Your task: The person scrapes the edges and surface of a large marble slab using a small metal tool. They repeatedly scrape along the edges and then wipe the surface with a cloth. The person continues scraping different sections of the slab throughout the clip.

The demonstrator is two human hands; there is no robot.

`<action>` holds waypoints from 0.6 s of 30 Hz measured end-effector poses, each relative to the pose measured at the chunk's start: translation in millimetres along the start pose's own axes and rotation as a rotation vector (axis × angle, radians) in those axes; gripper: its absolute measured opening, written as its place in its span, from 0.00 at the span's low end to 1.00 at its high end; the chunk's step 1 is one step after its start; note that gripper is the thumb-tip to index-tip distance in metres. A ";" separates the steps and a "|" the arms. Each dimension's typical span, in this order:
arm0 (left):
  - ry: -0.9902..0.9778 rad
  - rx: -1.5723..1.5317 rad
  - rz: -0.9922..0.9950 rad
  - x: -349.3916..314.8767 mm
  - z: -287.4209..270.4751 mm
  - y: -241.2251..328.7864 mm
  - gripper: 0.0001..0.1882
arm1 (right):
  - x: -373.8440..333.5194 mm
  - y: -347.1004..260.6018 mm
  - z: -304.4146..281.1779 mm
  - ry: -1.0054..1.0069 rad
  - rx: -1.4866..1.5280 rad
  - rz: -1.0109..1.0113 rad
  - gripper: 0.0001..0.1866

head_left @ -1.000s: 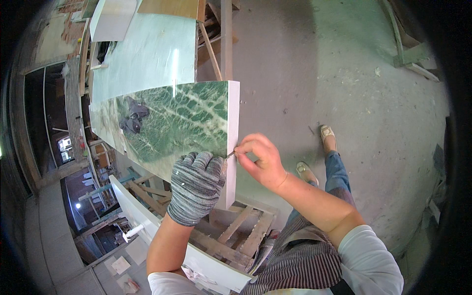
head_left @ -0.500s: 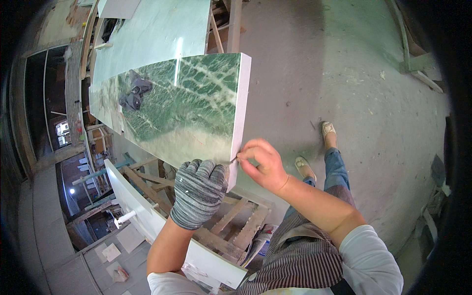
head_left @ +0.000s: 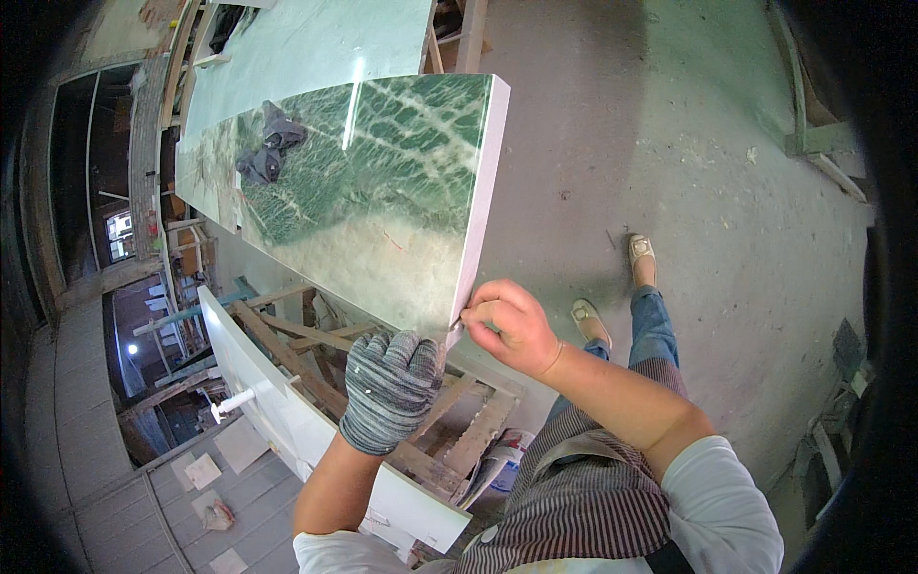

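Observation:
A thick slab (head_left: 402, 239) with a glossy green and cream marbled top and white sides lies in front of me. My left hand (head_left: 390, 392), in a grey striped knit glove, is closed at the slab's near corner, knuckles up. Whatever its fingers hold is hidden beneath them. My bare right hand (head_left: 510, 327) is closed in a pinch against the white right side near that corner. Between thumb and forefinger shows the tip of something small, thin and dark, too small to name. A crumpled dark cloth (head_left: 272, 143) rests on the slab's left part.
Beyond the slab stretches a pale table top (head_left: 316, 38). Below my left hand are a wooden frame (head_left: 483, 430) and a long white panel (head_left: 287, 407) standing on edge. Grey floor (head_left: 574, 143) lies to the right, with my shoes (head_left: 643, 251) on it.
The slab now sits slightly higher and farther right in view. My left glove has shifted down, off the slab's top near the corner. The right hand keeps its pinch, slightly lower along the side.

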State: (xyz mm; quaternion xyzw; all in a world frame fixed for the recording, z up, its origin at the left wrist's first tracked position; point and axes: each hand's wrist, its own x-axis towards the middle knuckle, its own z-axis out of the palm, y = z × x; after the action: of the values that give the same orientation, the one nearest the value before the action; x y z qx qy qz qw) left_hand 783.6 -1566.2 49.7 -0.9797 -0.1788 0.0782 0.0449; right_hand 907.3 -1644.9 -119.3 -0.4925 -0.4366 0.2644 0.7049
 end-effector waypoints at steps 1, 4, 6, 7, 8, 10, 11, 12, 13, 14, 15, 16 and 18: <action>-0.008 -0.002 -0.013 -3.2 0.9 1.2 0.10 | -0.8 0.4 0.3 -0.007 -0.008 -0.013 0.12; 0.024 0.029 -0.017 -12.0 4.8 5.1 0.12 | -2.9 1.6 0.6 -0.033 -0.028 -0.057 0.12; 0.079 0.029 -0.005 -19.5 11.4 6.0 0.12 | -3.7 2.2 0.1 -0.055 -0.038 -0.092 0.12; 0.106 0.029 0.002 -22.0 13.3 6.6 0.13 | -3.6 2.4 -0.4 -0.062 -0.042 -0.107 0.12; 0.113 0.027 -0.005 -23.5 13.9 7.8 0.13 | -3.4 2.8 -0.9 -0.071 -0.047 -0.120 0.12; 0.125 0.023 -0.020 -26.3 15.4 10.9 0.13 | -1.7 3.1 -2.5 -0.087 -0.056 -0.146 0.12; 0.127 0.025 -0.019 -28.4 17.2 11.5 0.12 | 0.7 2.9 -4.2 -0.094 -0.061 -0.159 0.12; 0.129 0.026 -0.019 -31.3 20.0 11.8 0.12 | 3.1 2.7 -5.9 -0.103 -0.066 -0.173 0.13; 0.132 0.028 -0.019 -34.1 22.4 12.4 0.12 | 5.3 2.9 -7.6 -0.118 -0.071 -0.187 0.13; 0.143 0.017 -0.024 -35.3 24.3 13.0 0.12 | 8.5 3.4 -9.9 -0.133 -0.079 -0.203 0.13; 0.156 0.007 -0.030 -36.2 26.4 13.9 0.12 | 11.4 3.7 -12.0 -0.149 -0.087 -0.219 0.13; 0.168 -0.003 -0.036 -37.4 28.6 14.4 0.12 | 14.1 3.8 -13.6 -0.154 -0.096 -0.243 0.14; 0.219 0.000 -0.035 -41.2 33.7 14.9 0.12 | 19.2 2.0 -16.7 -0.171 -0.112 -0.293 0.16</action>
State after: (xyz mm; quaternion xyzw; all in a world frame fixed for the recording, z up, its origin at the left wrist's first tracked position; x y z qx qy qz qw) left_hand 745.0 -1592.9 20.5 -0.9791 -0.1901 -0.0303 0.0656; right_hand 931.2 -1636.4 -116.6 -0.4379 -0.5764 0.1750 0.6674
